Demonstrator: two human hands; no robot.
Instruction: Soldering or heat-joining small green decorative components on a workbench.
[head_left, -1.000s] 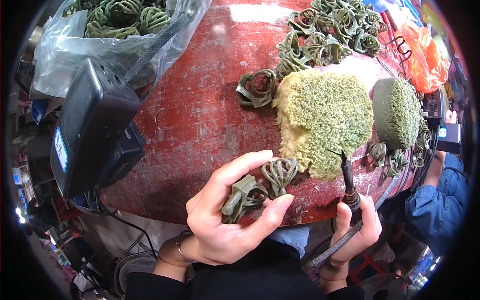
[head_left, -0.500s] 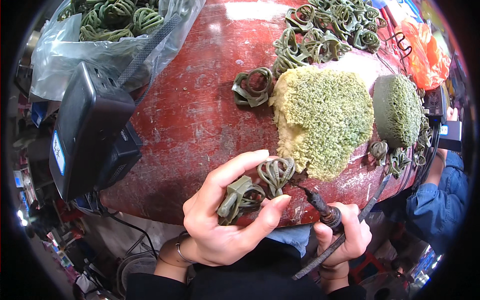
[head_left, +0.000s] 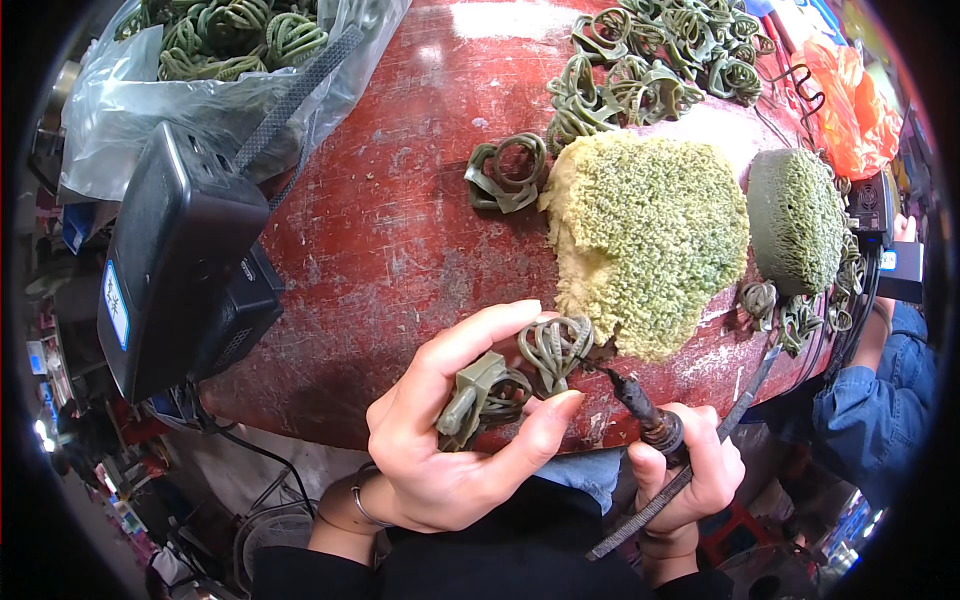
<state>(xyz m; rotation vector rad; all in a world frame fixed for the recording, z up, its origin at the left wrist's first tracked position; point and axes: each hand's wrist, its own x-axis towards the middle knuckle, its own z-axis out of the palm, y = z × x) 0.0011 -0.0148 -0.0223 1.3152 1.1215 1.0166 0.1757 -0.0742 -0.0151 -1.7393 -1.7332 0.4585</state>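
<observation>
L hand (head_left: 450, 440) green loops (head_left: 520, 375), mossy pad (head_left: 650, 230) nearby

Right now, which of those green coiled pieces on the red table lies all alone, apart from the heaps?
The green coil lying by itself on the bare red table, just left of the mossy yellow-green pad. The others sit heaped at the far edge or beside the round green block.

A black box (head_left: 175, 260) and a plastic bag (head_left: 150, 110) sit left on the red table (head_left: 400, 220), green spongy mounds (head_left: 650, 230) right.

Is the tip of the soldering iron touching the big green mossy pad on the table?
No, the soldering iron tip points at the green looped piece in the left hand.
</observation>
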